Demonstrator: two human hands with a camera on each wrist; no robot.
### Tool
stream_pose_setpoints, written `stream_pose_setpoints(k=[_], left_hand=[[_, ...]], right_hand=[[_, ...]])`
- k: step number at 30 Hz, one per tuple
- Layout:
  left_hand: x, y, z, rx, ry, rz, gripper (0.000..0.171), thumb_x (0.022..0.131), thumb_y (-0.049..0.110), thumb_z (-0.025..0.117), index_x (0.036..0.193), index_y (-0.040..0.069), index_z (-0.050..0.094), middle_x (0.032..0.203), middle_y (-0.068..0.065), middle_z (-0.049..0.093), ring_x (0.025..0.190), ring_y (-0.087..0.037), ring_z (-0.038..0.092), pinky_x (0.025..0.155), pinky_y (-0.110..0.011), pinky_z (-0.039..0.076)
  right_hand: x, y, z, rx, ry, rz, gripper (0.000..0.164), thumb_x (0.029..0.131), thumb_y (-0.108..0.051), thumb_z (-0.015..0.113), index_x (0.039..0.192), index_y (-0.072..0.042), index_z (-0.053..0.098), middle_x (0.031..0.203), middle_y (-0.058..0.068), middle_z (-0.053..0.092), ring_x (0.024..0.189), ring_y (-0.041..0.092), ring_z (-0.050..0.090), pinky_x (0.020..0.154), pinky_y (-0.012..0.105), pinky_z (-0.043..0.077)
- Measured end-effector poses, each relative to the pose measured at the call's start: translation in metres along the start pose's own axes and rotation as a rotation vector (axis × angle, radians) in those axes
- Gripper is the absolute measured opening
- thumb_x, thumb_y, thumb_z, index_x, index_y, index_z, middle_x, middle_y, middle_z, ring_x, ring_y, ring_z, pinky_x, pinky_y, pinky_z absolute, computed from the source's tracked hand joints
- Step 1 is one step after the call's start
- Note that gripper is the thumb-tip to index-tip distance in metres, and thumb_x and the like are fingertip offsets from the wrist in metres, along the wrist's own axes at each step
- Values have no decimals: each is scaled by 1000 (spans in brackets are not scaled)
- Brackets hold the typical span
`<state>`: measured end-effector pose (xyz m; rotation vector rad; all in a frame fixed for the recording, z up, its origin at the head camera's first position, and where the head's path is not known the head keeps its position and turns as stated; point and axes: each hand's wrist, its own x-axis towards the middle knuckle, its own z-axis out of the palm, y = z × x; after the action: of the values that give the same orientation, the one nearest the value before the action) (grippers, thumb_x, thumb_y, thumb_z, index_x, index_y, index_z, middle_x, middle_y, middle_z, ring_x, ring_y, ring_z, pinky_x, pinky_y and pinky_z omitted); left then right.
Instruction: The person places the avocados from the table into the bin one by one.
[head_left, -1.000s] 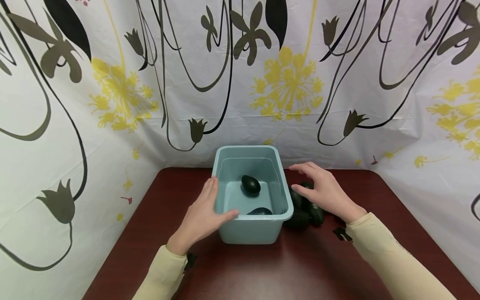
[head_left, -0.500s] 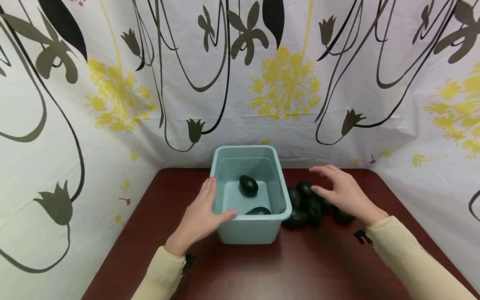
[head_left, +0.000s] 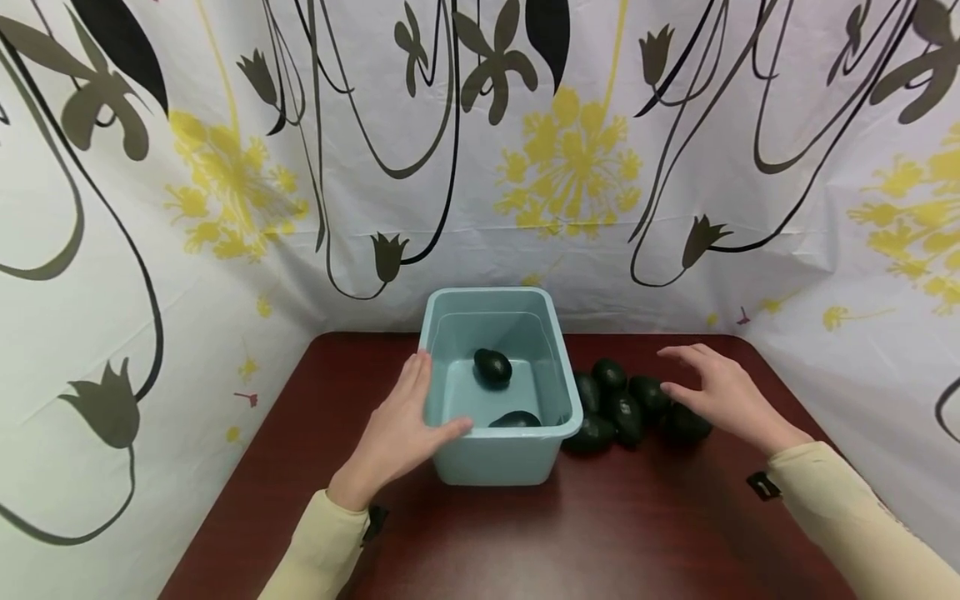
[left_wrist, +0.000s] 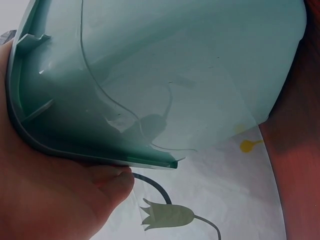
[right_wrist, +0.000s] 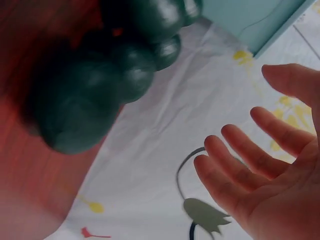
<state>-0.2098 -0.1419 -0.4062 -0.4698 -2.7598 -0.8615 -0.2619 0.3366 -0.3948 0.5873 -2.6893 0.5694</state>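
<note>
Left hand (head_left: 393, 437): fingers extended along the left side of a pale blue bin (head_left: 492, 461), thumb spread apart from them at the near rim. Right hand (head_left: 727, 402): fingers and thumb apart, holding nothing, beside the right end of a heap of dark avocados (head_left: 625, 417). The bin contains two avocados: one (head_left: 492, 368) lies in full view on its floor; the other (head_left: 515, 419), nearer me, is partly hidden by the front wall. The heap sits on the desk (head_left: 600, 533), just right of the bin. The desk is a glossy red-brown; behind and around it hangs a white sheet (head_left: 480, 258) printed with grey tulips, looping stems and yellow flower heads. Both arms wear cream sleeves (head_left: 847, 508). The left wrist view alone reveals small ribs (left_wrist: 37, 111) beneath the bin's rim; the right wrist view alone establishes a gap between fingertips and avocados.
</note>
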Motion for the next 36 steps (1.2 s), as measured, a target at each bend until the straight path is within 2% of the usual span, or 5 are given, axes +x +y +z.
stream_pose_setpoints(k=[13, 20, 25, 31, 36], left_hand=[[1, -3, 3, -5, 9, 1, 117, 81, 81, 57, 162, 8, 15, 169, -3, 9, 153, -16, 9, 110, -53, 36], [1, -4, 3, 4, 10, -1, 118, 80, 84, 55, 162, 10, 13, 169, -4, 8, 153, -16, 8, 111, -52, 35], [2, -3, 3, 0, 9, -1, 119, 80, 84, 54, 162, 10, 13, 169, -3, 8, 153, -16, 9, 110, -53, 36], [1, -2, 4, 1, 10, 5, 118, 80, 83, 55, 162, 9, 14, 169, -3, 9, 153, -16, 9, 110, -53, 37], [1, -2, 4, 9, 14, 6, 118, 80, 84, 54, 162, 10, 14, 169, -4, 10, 153, -16, 9, 110, -52, 37]], right_hand=[[-20, 37, 17, 27, -92, -5, 53, 91, -34, 77, 137, -15, 59, 133, 13, 57, 118, 38, 56, 86, 59, 45], [-31, 55, 27, 30, -114, 12, 52, 89, -39, 78, 135, -21, 60, 132, 4, 58, 120, 28, 56, 88, 49, 44], [-38, 63, 32, 26, -131, -5, 51, 88, -39, 79, 132, -19, 61, 128, 2, 60, 119, 24, 56, 89, 42, 43], [-45, 66, 34, 35, -162, 12, 53, 87, -42, 79, 130, -16, 62, 128, 6, 57, 117, 31, 56, 87, 54, 45], [-47, 69, 35, 26, -176, 4, 56, 83, -36, 84, 131, -16, 62, 128, 11, 57, 114, 36, 57, 85, 56, 47]])
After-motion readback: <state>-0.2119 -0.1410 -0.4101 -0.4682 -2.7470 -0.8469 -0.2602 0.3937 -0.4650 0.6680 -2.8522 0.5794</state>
